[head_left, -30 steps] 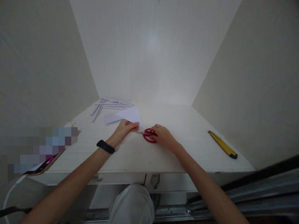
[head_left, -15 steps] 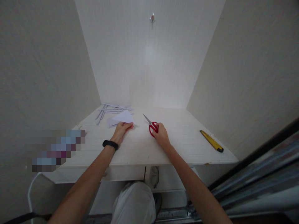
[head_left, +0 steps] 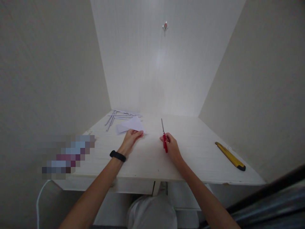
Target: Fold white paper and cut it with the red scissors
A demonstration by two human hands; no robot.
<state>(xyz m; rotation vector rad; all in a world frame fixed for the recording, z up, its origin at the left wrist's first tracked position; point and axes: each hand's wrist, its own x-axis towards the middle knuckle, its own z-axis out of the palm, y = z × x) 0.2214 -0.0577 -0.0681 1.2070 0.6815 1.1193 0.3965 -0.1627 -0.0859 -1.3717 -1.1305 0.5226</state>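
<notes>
My left hand point(head_left: 132, 138), with a black band on the wrist, pinches the near edge of a folded white sheet of paper point(head_left: 133, 123) and holds it over the desk. To the right, my right hand point(head_left: 172, 144) grips the red handles of a pair of scissors point(head_left: 165, 140). They are turned edge-on, their blades closed and pointing away from me. A gap separates the scissors from the paper. Behind the paper lies a loose pile of thin white paper strips point(head_left: 125, 114).
A yellow box cutter point(head_left: 230, 156) rests at the right of the white desk point(head_left: 147, 162). At the left edge sits a pixelated object point(head_left: 71, 154), with a white cable point(head_left: 38, 203) below it. Walls enclose the back and both sides. A small hook point(head_left: 165, 27) is on the back wall.
My right hand has rotated the scissors from lying flat to edge-on, with the blades swinging to point straight ahead. My left hand keeps its pinch on the paper. The whole view has shifted slightly.
</notes>
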